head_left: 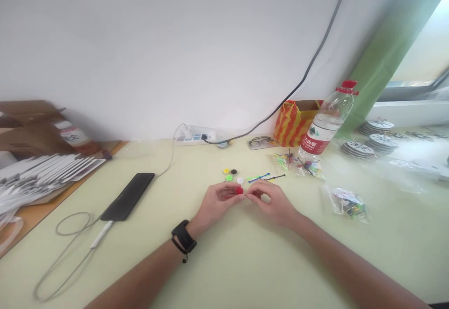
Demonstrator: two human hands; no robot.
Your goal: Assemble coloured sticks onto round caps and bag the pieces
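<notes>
My left hand (pixel 219 205), with a black watch on its wrist, is closed on a small red round plastic piece (pixel 239 190). A thin red strip shows beneath its fingers. My right hand (pixel 268 199) is pinched closed right beside the left fingertips; what it grips is too small to name. Just beyond the hands lie small round pieces in yellow (pixel 226 171), black (pixel 234 172), green (pixel 229 178) and white (pixel 240 180). A blue arrow-shaped stick (pixel 259 178) and a black one (pixel 275 178) lie beyond the right hand.
A phone (pixel 128 196) with a looping cable lies left. Behind are a power strip (pixel 194 136), eyeglasses (pixel 261 141), a striped bag (pixel 289 124) and a water bottle (pixel 324 124). Bagged parts (pixel 349 202) and stacked discs (pixel 357 149) are right; white stacked items (pixel 52 173) are far left.
</notes>
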